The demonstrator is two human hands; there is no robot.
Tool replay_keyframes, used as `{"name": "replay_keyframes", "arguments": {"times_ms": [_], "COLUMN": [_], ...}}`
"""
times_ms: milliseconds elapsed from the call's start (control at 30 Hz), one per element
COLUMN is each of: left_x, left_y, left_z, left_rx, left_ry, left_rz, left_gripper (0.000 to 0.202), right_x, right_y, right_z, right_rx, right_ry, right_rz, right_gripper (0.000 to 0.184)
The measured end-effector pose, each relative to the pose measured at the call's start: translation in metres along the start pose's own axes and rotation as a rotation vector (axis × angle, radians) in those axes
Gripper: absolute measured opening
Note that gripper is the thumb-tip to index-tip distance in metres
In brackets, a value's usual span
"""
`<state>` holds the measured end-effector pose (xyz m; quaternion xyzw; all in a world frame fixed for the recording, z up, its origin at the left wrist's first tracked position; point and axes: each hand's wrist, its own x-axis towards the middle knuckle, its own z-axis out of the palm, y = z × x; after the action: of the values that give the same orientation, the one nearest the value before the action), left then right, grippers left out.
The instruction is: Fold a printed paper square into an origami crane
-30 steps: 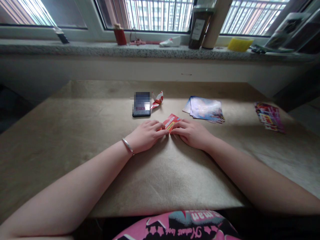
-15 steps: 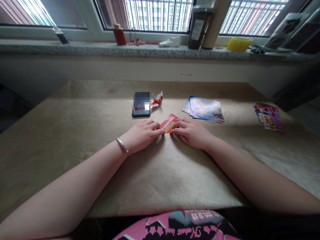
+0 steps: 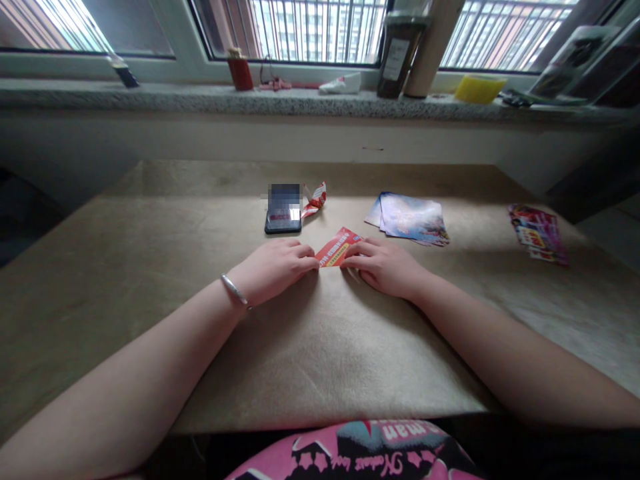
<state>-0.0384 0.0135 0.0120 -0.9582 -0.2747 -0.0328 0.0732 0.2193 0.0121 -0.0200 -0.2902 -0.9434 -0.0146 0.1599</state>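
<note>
Between my hands a red printed card (image 3: 334, 248) with white lettering and a yellow strip lies slanted, low over the table. My left hand (image 3: 280, 265) has its fingers pressed together at the card's left corner. On the right side, my right hand (image 3: 383, 265) pinches the card with thumb and fingers, which cover that end. Just beyond the left hand are a dark phone (image 3: 283, 217) and a crumpled red-and-white wrapper (image 3: 316, 200). Past the right hand rests a fanned pile of bluish picture cards (image 3: 413, 217).
At the table's right lie several red and purple cards (image 3: 537, 233). The tan table top (image 3: 200, 200) ends at a wall below a granite sill (image 3: 175, 100). A red bottle (image 3: 240, 70), a dark jar (image 3: 397, 57) and a yellow object (image 3: 479, 89) stand on the sill.
My left hand has slid a little to the left along the card, uncovering more of its lettering. My right hand has stayed in place.
</note>
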Motion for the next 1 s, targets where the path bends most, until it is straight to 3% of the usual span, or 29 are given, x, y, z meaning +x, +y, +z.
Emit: {"name": "replay_keyframes", "arguments": {"times_ms": [1000], "left_x": [-0.012], "left_y": [-0.016], "left_z": [-0.012], "left_rx": [-0.135], "left_ry": [-0.096], "left_rz": [-0.016], "left_gripper": [0.025], "right_x": [-0.003], "right_y": [0.002], "right_z": [-0.001], "right_rx": [0.022], "right_ry": [-0.008], "right_rz": [0.001], "right_gripper": [0.034]}}
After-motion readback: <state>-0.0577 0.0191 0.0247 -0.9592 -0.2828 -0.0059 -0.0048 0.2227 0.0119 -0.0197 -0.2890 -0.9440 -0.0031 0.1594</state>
